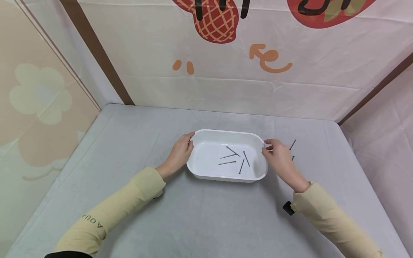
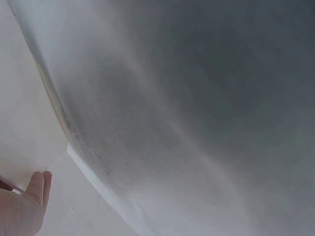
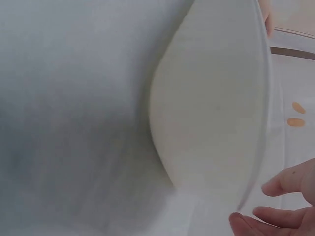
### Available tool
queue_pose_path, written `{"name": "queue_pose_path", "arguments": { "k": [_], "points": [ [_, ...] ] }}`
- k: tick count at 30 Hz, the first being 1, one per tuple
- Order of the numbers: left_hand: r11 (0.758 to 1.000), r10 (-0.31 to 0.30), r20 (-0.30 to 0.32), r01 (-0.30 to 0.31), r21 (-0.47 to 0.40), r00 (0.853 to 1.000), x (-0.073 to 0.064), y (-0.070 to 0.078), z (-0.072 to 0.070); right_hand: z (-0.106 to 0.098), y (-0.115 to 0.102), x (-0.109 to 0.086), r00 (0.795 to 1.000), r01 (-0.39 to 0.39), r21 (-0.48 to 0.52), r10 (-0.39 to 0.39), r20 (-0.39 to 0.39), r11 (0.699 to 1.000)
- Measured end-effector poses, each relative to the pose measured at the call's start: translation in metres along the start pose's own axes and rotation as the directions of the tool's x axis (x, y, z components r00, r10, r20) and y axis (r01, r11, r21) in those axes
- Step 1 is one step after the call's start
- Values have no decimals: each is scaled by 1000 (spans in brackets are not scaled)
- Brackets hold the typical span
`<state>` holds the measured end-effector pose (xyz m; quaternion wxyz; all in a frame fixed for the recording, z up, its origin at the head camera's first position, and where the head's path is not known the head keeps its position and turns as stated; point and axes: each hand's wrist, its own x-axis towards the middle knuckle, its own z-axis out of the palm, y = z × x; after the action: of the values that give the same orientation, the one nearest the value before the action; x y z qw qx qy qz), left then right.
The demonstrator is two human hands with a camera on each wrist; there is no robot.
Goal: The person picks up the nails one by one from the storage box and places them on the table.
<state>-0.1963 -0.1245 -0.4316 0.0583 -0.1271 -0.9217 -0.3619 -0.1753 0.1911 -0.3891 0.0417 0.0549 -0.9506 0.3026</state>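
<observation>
A white oblong dish (image 1: 227,176) sits in the middle of the table, with several thin metal nails (image 1: 227,163) lying loose on its bottom. My left hand (image 1: 177,154) holds the dish's left end, its thumb and fingers at the rim. At the opposite end my right hand (image 1: 280,157) has thumb and fingertips about the rim. The right wrist view shows the dish's outer wall (image 3: 211,108), with that hand's fingers (image 3: 283,216) beside the lower end of the rim. In the left wrist view, the left fingers (image 2: 37,189) lie against a pale surface at the lower left.
Just beyond my right hand, a nail (image 1: 293,144) lies on the grey table cover (image 1: 206,222), and another nail (image 1: 293,158) is partly hidden by the hand. A printed curtain (image 1: 206,89) hangs behind the table. A small black device (image 1: 288,208) is at my right cuff.
</observation>
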Motion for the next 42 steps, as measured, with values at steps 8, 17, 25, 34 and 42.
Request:
{"name": "queue_pose_path", "arguments": {
  "k": [8, 17, 25, 34, 42],
  "points": [
    [1000, -9, -1, 9, 2, 1000, 0, 0, 0, 16, 4, -6, 996, 34, 36, -31, -89, 999],
    [1000, 1, -5, -1, -1, 1000, 0, 1, 1, 29, 6, -10, 986, 28, 38, -21, -164, 999],
    [1000, 4, -3, -4, -6, 1000, 0, 1, 0, 35, 6, -13, 990, -66, 125, 81, -117, 990],
    [1000, -13, -2, 13, 6, 1000, 1, 1, -1, 39, 8, -14, 984, -95, 191, 122, -132, 977],
    [1000, -3, 19, 3, 22, 1000, 1, 1, -2, 40, 9, -15, 982, -95, 224, 128, -138, 970]
  ]
}}
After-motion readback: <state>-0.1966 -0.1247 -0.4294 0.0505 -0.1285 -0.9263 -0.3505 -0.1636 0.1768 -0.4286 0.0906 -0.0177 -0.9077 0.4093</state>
